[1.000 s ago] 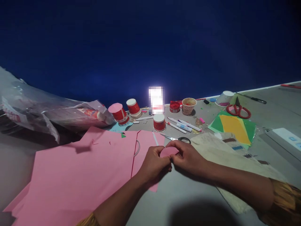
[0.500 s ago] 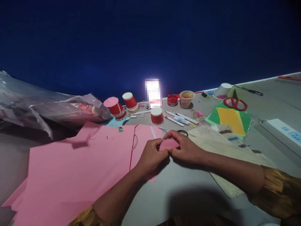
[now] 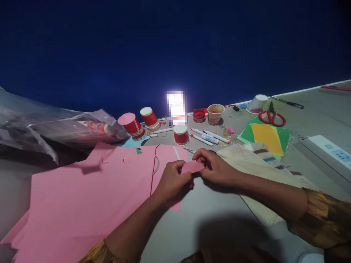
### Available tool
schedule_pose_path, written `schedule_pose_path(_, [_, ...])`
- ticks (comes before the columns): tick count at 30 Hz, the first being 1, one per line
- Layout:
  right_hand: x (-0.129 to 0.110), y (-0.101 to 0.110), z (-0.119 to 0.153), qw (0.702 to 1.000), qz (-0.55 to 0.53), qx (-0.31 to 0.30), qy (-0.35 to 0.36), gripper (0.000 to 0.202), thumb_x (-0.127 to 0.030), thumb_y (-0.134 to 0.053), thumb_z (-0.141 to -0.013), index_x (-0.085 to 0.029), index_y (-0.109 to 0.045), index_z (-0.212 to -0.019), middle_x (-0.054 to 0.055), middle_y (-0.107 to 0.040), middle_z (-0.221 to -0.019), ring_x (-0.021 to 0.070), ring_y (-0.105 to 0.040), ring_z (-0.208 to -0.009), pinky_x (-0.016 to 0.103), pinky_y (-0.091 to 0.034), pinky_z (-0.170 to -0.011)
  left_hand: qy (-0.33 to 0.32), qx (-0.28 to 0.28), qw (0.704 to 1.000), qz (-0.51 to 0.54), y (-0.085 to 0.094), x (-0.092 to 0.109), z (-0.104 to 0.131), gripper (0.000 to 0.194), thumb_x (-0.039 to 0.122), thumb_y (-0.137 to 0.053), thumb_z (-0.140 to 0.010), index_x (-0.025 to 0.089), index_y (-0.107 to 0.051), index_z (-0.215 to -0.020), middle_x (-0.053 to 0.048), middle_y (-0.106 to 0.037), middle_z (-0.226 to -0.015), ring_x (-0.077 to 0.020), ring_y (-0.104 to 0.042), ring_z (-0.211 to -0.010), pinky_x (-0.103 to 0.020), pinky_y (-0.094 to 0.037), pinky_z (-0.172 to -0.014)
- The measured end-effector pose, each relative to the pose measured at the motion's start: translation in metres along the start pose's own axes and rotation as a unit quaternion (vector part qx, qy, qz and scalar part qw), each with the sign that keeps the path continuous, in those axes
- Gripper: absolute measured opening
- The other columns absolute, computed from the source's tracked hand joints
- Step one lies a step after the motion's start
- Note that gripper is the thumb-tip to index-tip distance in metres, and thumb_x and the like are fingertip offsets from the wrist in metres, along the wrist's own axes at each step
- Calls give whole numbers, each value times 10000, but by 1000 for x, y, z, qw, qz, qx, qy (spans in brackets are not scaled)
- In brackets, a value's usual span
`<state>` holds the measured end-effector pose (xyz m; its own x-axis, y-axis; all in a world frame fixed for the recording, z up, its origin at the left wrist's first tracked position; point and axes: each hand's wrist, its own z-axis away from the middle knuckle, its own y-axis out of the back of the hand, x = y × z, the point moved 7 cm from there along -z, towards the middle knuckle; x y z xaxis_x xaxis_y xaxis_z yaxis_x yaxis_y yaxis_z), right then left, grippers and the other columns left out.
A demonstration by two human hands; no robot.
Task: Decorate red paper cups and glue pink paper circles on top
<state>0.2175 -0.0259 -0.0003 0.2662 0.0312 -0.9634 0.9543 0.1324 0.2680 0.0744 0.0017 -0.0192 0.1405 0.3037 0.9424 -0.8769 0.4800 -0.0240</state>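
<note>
A small pink paper piece (image 3: 192, 167) with a curved top edge is held between my hands, just above the table. My left hand (image 3: 175, 180) pinches its left side between thumb and fingers. At the right end, the fingertips of my right hand (image 3: 216, 168) are closed on the same piece. Its lower part is hidden by my thumbs and fingers. Left of my hands lies a large pink paper sheet (image 3: 90, 193), with a grey ring (image 3: 156, 165) on it. Behind my right hand, a pair of scissors (image 3: 189, 150) is partly covered.
Red paper cups (image 3: 181, 136) stand upside down at the back, one topped with pink paper. Several markers (image 3: 210, 137) lie beside them. Red-handled scissors (image 3: 272, 117) rest near green and yellow sheets (image 3: 267, 137). A cloth (image 3: 263, 175), a power strip (image 3: 333, 151) and a plastic bag (image 3: 63, 124) flank the work area.
Both hands have shifted slightly left with the pink paper piece, and more of its right side shows between the fingers. The whole view has also moved a little.
</note>
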Motion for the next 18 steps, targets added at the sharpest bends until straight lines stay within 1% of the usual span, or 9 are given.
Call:
schedule_pose_path(3, [2, 9, 2, 999, 1, 41, -8, 425, -156, -625, -769, -230, -566, -1183, -1, -628, -985, 129, -535, -694, 273, -444, -622, -11, 14, 1000, -6, 6, 8, -1, 103, 211, -634, -630, 163, -663, -716, -2, -627, -526, -152, -581, -459, -280, -487, -498])
schedule_pose_path(4, [1, 13, 2, 998, 17, 64, 3, 426, -169, -651, -778, -234, -572, -1192, 13, -633, -1034, 129, -538, -695, 279, -462, -629, -15, 19, 1000, -7, 8, 9, -1, 104, 205, -625, -635, 162, -667, -720, -5, -631, -530, -151, -585, -464, -275, -484, -502])
schedule_pose_path(6, [-5, 20, 3, 991, 62, 105, 61, 344, -191, -699, -797, -236, -606, -1125, 50, -640, -1114, 160, -587, -791, 293, -494, -660, -26, 29, 999, -13, 10, 10, -2, 87, 189, -626, -645, 163, -670, -715, -10, -640, -540, -148, -593, -480, -261, -471, -507])
schedule_pose_path(9, [-16, 20, 5, 966, 137, 133, 176, 177, -171, -719, -835, -234, -653, -987, 95, -645, -1193, 241, -620, -1059, 334, -531, -768, -32, 38, 999, 0, 11, 7, -2, 45, 185, -689, -665, 164, -664, -696, -4, -623, -542, -136, -581, -492, -243, -444, -504])
schedule_pose_path(11, [-18, 17, 6, 949, 179, 136, 221, 136, -124, -688, -858, -233, -671, -937, 97, -652, -1174, 256, -620, -1105, 386, -535, -864, -14, 18, 999, 35, 9, 5, -1, 118, 202, -761, -661, 163, -670, -726, 8, -610, -552, -131, -579, -495, -239, -447, -506])
schedule_pose_path(13, [-17, 15, 7, 938, 200, 139, 245, 182, -63, -645, -843, -232, -676, -901, 92, -654, -1167, 258, -624, -1114, 428, -521, -936, 15, -32, 996, 84, 4, 5, 1, 260, 238, -830, -655, 163, -707, -871, -1, -650, -627, -144, -622, -530, -239, -469, -516])
schedule_pose_path(15, [-15, 16, 8, 936, 202, 142, 251, 217, -33, -618, -823, -232, -680, -885, 89, -649, -1177, 258, -626, -1121, 435, -517, -946, 36, -82, 988, 128, 1, 8, 4, 424, 308, -878, -662, 169, -710, -1026, -30, -694, -715, -178, -684, -589, -223, -464, -485])
schedule_pose_path(16, [-14, 17, 8, 936, 201, 145, 250, 220, -32, -616, -821, -232, -684, -884, 88, -646, -1180, 257, -627, -1121, 433, -518, -943, 43, -95, 984, 143, 1, 9, 4, 463, 356, -881, -679, 168, -703, -1063, -45, -707, -734, -193, -702, -603, -214, -456, -459])
schedule_pose_path(18, [-14, 19, 8, 935, 201, 151, 250, 210, -41, -621, -831, -232, -693, -882, 86, -643, -1182, 256, -628, -1122, 431, -516, -943, 57, -92, 983, 151, 3, 8, 4, 428, 409, -861, -710, 152, -694, -1009, -59, -707, -688, -194, -694, -555, -203, -429, -405])
